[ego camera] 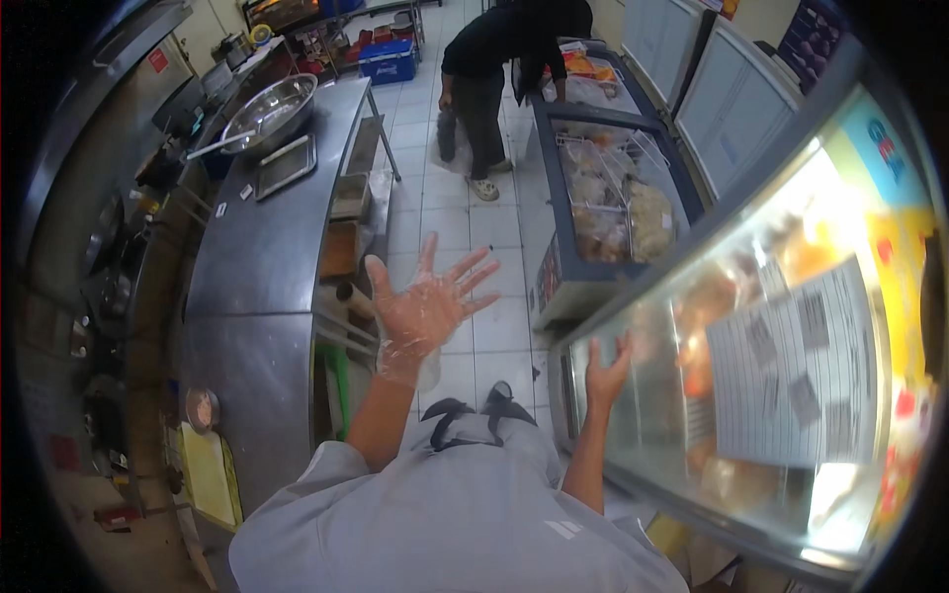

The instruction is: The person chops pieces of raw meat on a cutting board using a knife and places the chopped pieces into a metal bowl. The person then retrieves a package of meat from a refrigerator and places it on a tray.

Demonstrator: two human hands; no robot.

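My left hand (430, 307), in a thin clear plastic glove, is raised palm up over the tiled floor with its fingers spread, holding nothing. My right hand (608, 374) looks bare. It is up against the glass door (652, 385) of a lit upright display fridge, with thumb and fingers apart. Whether it touches the glass or the door edge I cannot tell. Blurred goods (697, 370) show behind the glass, and a sheet of lined paper (797, 370) with writing covers part of the door.
A stainless steel worktable (256, 259) runs along the left, bearing a large metal bowl (274, 111), a tray (287, 167) and a yellow-green cutting board (210, 471). A chest freezer (552, 193) with bagged food stands ahead right. Beside it a person (482, 89) bends over, holding a plastic bag.
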